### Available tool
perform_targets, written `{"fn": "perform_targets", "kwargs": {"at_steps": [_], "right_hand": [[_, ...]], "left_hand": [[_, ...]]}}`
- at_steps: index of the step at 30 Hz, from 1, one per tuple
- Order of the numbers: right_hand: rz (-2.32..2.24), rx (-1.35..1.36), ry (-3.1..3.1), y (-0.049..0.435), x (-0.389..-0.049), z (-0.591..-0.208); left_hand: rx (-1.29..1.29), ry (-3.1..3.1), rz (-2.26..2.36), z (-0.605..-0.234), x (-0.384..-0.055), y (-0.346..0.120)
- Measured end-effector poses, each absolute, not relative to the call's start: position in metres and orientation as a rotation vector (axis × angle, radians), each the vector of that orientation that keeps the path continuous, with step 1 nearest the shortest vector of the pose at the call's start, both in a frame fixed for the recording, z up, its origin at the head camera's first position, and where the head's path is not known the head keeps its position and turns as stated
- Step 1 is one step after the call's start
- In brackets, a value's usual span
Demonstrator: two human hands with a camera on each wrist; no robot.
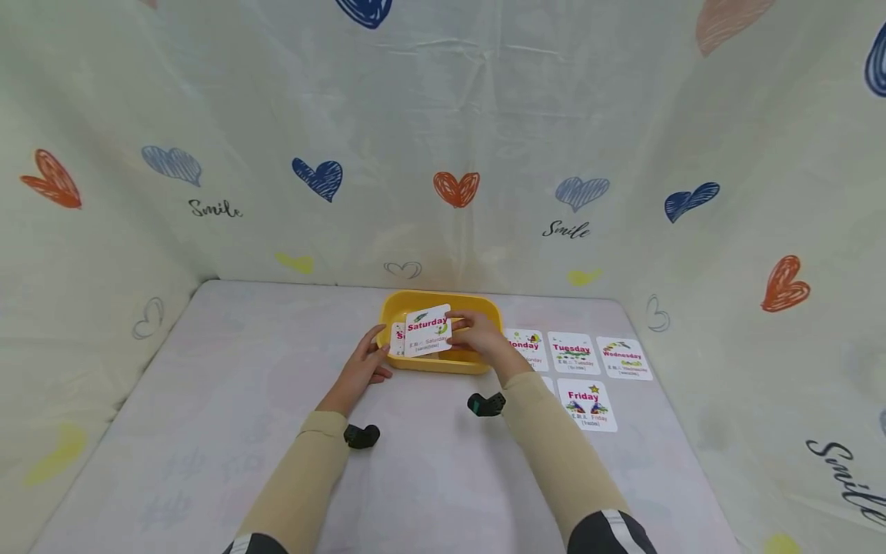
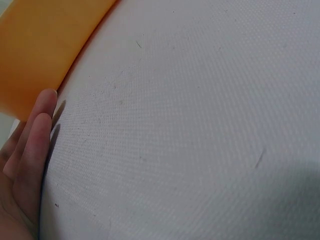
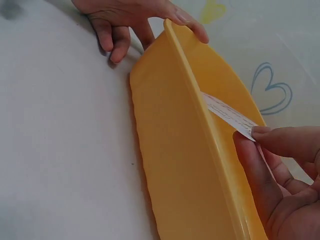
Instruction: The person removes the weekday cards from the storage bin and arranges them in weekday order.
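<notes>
A white flash card reading "Saturday" [image 1: 428, 331] is pinched between thumb and fingers of my right hand [image 1: 476, 335]; it is tilted over the yellow plastic basket [image 1: 443, 367]. Another card [image 1: 397, 338], mostly covered by the Saturday one, lies in the basket's left part. My left hand [image 1: 361, 368] holds the basket's left end. In the right wrist view, a digit of the left hand [image 3: 125, 15] hooks over the rim while other fingers stay outside. The left wrist view catches only those fingers beside the basket wall [image 2: 50, 40].
Right of the basket, weekday cards lie in two rows: Monday [image 1: 527, 351], Tuesday [image 1: 574, 354] and Wednesday [image 1: 624, 359] behind, Friday [image 1: 587, 405] in front. The right sleeve partly covers another front card [image 1: 549, 383]. A heart-printed curtain [image 1: 443, 115] surrounds the white table [image 1: 228, 400].
</notes>
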State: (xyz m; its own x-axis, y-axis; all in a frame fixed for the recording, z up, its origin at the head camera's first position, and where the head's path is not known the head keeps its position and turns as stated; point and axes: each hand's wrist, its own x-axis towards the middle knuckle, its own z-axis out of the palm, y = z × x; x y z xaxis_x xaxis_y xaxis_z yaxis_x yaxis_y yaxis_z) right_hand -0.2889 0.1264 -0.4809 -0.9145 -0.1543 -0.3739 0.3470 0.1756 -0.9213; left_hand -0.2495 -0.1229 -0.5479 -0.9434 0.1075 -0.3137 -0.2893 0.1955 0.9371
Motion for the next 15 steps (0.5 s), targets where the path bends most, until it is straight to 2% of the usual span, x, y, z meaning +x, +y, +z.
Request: {"fn": "perform_targets", "kwargs": {"at_steps": [15], "right_hand": [[-1.813, 0.205, 2.091, 0.174, -0.268, -0.463]], "left_hand": [[-0.159, 2.184, 1.804, -0.548, -0.249, -0.124]]}}
